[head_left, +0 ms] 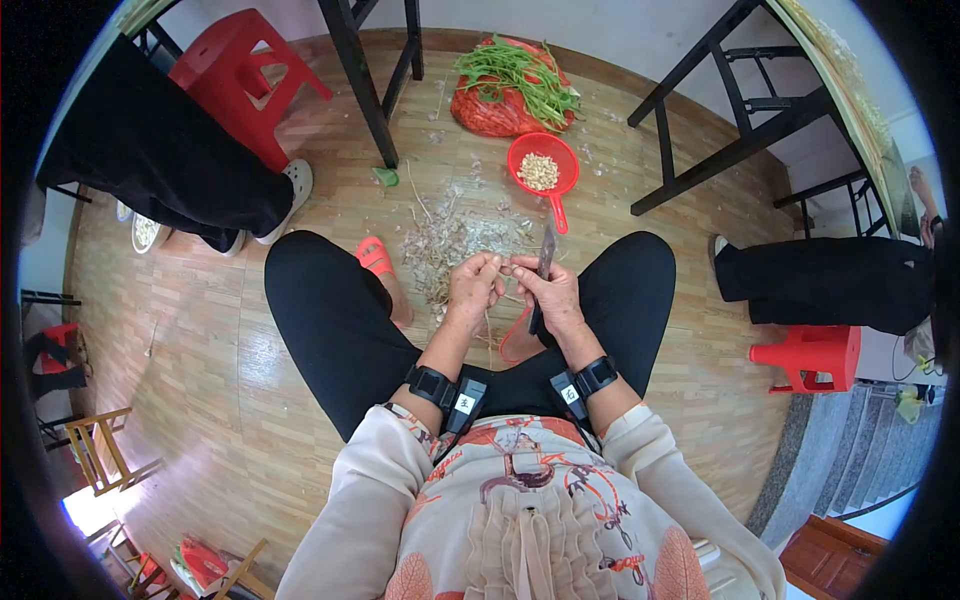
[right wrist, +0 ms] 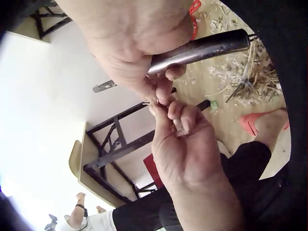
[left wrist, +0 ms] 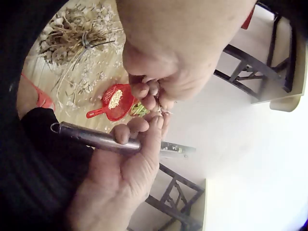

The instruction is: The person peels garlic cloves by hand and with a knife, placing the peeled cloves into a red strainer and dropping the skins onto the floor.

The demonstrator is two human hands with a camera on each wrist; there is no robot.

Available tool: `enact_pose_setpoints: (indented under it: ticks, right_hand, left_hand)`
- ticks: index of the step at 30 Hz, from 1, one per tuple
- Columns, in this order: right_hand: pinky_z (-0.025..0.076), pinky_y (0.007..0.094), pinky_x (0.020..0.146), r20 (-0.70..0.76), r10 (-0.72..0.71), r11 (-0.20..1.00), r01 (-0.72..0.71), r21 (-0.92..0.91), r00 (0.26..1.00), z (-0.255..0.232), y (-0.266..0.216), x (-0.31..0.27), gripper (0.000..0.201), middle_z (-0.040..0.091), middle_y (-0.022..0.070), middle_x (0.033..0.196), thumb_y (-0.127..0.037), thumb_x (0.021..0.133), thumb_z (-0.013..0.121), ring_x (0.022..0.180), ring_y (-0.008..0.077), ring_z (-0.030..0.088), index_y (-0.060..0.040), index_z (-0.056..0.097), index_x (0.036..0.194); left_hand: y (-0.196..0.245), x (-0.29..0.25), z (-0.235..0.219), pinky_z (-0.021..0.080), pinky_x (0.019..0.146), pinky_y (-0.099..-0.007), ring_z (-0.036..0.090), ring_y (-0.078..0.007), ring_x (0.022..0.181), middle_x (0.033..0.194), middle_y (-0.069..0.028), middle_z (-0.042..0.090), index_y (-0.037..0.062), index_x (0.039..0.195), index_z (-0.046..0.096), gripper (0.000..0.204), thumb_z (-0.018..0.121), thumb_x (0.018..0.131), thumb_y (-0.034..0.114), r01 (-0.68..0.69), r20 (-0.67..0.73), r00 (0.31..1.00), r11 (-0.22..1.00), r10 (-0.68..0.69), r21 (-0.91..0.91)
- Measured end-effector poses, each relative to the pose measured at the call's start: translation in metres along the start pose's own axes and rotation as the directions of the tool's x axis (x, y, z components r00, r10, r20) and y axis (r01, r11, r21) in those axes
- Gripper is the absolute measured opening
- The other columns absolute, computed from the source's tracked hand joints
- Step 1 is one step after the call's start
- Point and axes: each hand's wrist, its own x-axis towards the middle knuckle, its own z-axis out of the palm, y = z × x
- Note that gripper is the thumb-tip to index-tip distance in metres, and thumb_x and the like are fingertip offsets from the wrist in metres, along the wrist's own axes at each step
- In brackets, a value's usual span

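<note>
My right hand (head_left: pixel 552 295) holds a knife (right wrist: pixel 202 50) by its metal handle, the blade pointing away from me. With thumb and fingertip it also meets the fingertips of my left hand (head_left: pixel 474 287). Between the touching fingertips is a small garlic clove (left wrist: pixel 162 110), mostly hidden by the fingers. Curled fingers of the left hand also cover a pale piece (right wrist: pixel 181 127) against the palm. Below the hands, a heap of dried garlic bulbs and stalks (left wrist: pixel 72 41) lies on the floor. A red strainer (head_left: pixel 559 152) beyond it holds peeled cloves (head_left: pixel 538 171).
Green stems (head_left: pixel 520 75) lie on a red mesh bag (head_left: pixel 490 112) by the wall. Black-legged tables (head_left: pixel 372 85) stand left and right. Other people's legs (head_left: pixel 170 150) and red stools (head_left: pixel 235 80) are at the sides. Loose skins litter the wooden floor (head_left: pixel 270 350).
</note>
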Motion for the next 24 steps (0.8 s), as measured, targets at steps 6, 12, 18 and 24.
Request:
enact_pose_setpoints:
  ticks: [6, 12, 18, 24]
  right_hand:
    - [0.035, 0.0153, 0.04, -0.036, 0.012, 1.0, -0.011, 0.025, 0.999, -0.004, 0.005, 0.002, 0.015, 0.054, 0.0011, 0.061, -0.01, 0.076, 0.058, 0.049, 0.0047, 0.048, 0.0001, 0.059, 0.087]
    - [0.034, 0.0153, 0.04, -0.015, 0.015, 0.998, -0.014, 0.054, 1.0, -0.007, 0.005, 0.004, 0.015, 0.054, 0.001, 0.061, -0.011, 0.077, 0.056, 0.048, 0.0048, 0.047, 0.0, 0.058, 0.088]
    - [0.035, 0.016, 0.041, -0.031, -0.013, 0.999, 0.014, 0.043, 0.999, 0.001, 0.002, 0.001, 0.017, 0.054, 0.0007, 0.061, -0.01, 0.074, 0.06, 0.049, 0.0049, 0.048, 0.001, 0.058, 0.087]
    - [0.035, 0.0154, 0.041, -0.08, 0.008, 1.0, -0.007, 0.014, 0.997, -0.002, 0.004, 0.002, 0.018, 0.055, 0.0028, 0.061, -0.009, 0.072, 0.063, 0.049, 0.0053, 0.049, 0.0026, 0.058, 0.086]
  left_hand:
    - [0.003, -0.003, 0.001, 0.031, 0.037, -0.0154, 0.043, -0.0033, 0.046, 0.064, 0.0, 0.052, 0.0011, 0.087, 0.054, 0.015, 0.054, 0.078, 0.013, 0.013, -0.043, 0.999, 1.0, -0.014, -0.02]
    - [0.008, -0.005, 0.004, 0.031, 0.037, -0.0147, 0.043, -0.0022, 0.047, 0.06, 0.0027, 0.05, 0.003, 0.087, 0.058, 0.017, 0.061, 0.074, 0.013, 0.034, 0.024, 0.999, 0.99, -0.037, 0.136]
    - [0.009, -0.005, 0.002, 0.03, 0.036, -0.0149, 0.041, -0.0024, 0.043, 0.056, 0.0034, 0.049, 0.0035, 0.083, 0.059, 0.015, 0.063, 0.072, 0.012, 0.047, -0.013, 0.999, 0.992, -0.045, 0.116]
    - [0.003, -0.004, 0.001, 0.03, 0.036, -0.0146, 0.042, -0.0021, 0.043, 0.055, 0.0032, 0.05, 0.003, 0.082, 0.06, 0.013, 0.063, 0.071, 0.01, 0.002, -0.02, 1.0, 1.0, -0.001, 0.02]
